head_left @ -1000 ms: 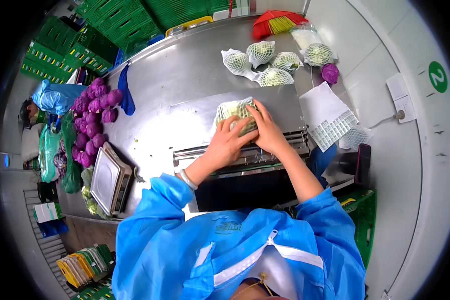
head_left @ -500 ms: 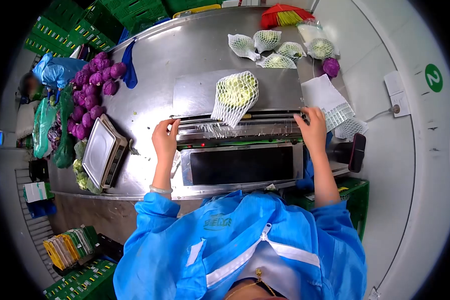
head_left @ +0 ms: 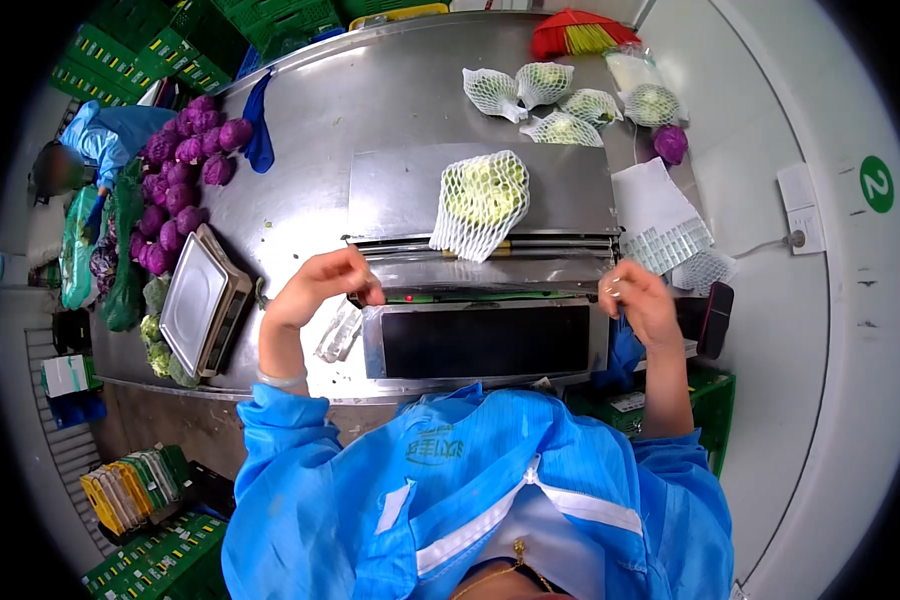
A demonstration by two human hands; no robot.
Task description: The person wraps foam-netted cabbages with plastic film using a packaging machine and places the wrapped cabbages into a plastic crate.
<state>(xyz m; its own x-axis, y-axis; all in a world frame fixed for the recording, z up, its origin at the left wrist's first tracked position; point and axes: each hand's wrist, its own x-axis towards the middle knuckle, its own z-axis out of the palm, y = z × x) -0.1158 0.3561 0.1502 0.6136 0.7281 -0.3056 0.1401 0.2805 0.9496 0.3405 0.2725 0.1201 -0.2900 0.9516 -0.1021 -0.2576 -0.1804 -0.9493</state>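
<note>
A pale green vegetable head in a white foam net (head_left: 482, 200) lies on the steel plate of a wrapping machine (head_left: 385, 195), its net end hanging over the front edge. Below it, shiny clear plastic film (head_left: 490, 272) spans the gap between my hands. My left hand (head_left: 325, 282) pinches the film at the machine's left side, fingers pressed together. At the right side, my right hand (head_left: 642, 302) is closed on the film's other end. The dark flat panel (head_left: 485, 341) of the machine lies between my forearms.
Several netted heads (head_left: 560, 128) sit at the back right near a red broom (head_left: 580, 35). Purple cabbages (head_left: 175, 185) pile up at left beside a scale (head_left: 198, 300). A co-worker in blue (head_left: 120, 140) is at the far left. A phone (head_left: 715, 320) stands at right.
Both hands have come from the machine's rear bars toward my body, drawing the film forward. Their fingers have closed. The netted head stays on the plate.
</note>
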